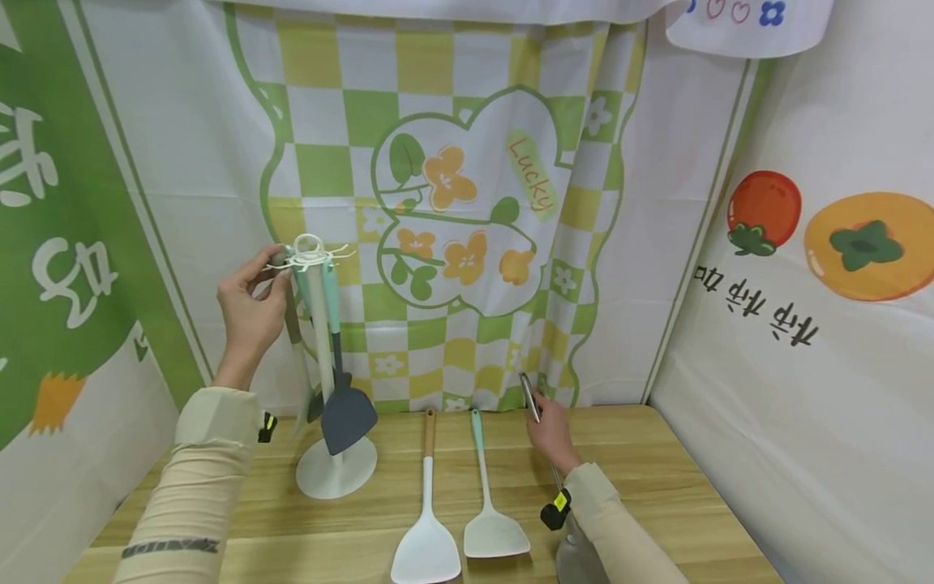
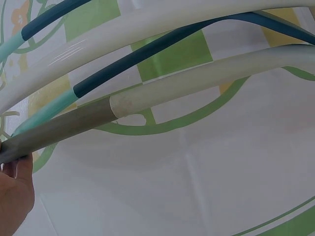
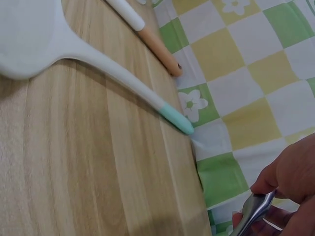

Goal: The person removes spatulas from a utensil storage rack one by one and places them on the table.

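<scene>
With thumb and fingers, my left hand (image 1: 251,312) pinches the top of a utensil's grey-brown handle (image 2: 64,128) at the hooks of a white utensil stand (image 1: 321,349). The utensil's pale lower part hangs down beside the pole, its head partly hidden. Also on the stand hangs a dark spatula (image 1: 349,415) with a mint handle, and another mint-and-dark utensil (image 2: 106,78) hangs behind. Over at the right, my right hand (image 1: 550,434) grips the metal handle (image 3: 256,211) of a spatula. Its grey blade (image 1: 580,558) lies low by the forearm, partly covered by the sleeve.
Between the hands, a white spatula (image 1: 426,551) with a wood-coloured handle and a pale spatula (image 1: 496,535) with a mint handle lie side by side on the wooden table (image 1: 657,487). A checked cloth (image 1: 438,341) hangs along the table's back edge.
</scene>
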Demonstrator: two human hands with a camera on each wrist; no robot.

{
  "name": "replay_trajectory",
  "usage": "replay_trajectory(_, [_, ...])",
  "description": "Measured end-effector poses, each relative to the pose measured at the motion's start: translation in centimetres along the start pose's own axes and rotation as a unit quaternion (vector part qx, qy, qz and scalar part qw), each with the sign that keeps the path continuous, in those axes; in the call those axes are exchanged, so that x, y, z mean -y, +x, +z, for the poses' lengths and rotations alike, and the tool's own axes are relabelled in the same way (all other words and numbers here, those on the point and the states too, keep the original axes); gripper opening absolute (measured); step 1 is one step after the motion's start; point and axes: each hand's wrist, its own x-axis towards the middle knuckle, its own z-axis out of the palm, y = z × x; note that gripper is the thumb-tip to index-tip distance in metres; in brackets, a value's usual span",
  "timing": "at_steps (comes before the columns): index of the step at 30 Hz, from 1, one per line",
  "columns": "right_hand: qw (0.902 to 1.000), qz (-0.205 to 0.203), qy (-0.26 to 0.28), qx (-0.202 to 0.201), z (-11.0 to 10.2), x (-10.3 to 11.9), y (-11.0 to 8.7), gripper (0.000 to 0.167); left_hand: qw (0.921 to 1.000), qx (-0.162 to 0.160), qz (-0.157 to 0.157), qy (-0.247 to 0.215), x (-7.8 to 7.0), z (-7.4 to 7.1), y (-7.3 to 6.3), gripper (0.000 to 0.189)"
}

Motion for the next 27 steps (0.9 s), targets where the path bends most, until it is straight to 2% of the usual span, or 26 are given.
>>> replay_trajectory(5, [0.9997,-0.012,-0.022,-0.001,0.2,-0.8,-0.1,0.052,1.0000,0.001,-0.001,0.003,-0.2,0.0,-0.1,0.035])
replay_trajectory(9, [0.9995,-0.019,-0.027,-0.001,0.4,-1.3,-0.3,0.030,1.0000,0.002,0.000,0.002,-0.3,0.0,-0.1,0.035])
replay_trajectory(12, [0.9994,-0.016,-0.029,0.001,0.4,-1.6,-0.3,0.019,1.0000,0.002,0.002,0.001,-1.0,0.0,-0.3,0.034])
replay_trajectory(17, [0.9992,-0.014,-0.037,0.003,0.7,-2.1,-0.4,0.013,1.0000,0.005,0.004,-0.005,-2.5,-0.1,-0.8,0.034])
replay_trajectory(20, [0.9991,-0.008,-0.041,0.007,1.0,-2.5,-0.4,0.015,0.9999,0.006,0.005,-0.009,-2.8,-0.1,-0.9,0.033])
replay_trajectory(24, [0.9989,0.005,-0.041,0.020,1.2,-2.8,-0.4,0.018,0.9999,0.007,0.005,-0.008,-2.8,-0.1,-0.9,0.033])
replay_trajectory(27, [0.9984,0.016,-0.044,0.033,1.3,-2.9,-0.2,0.014,1.0000,0.007,0.004,-0.004,-2.1,-0.1,-0.7,0.034])
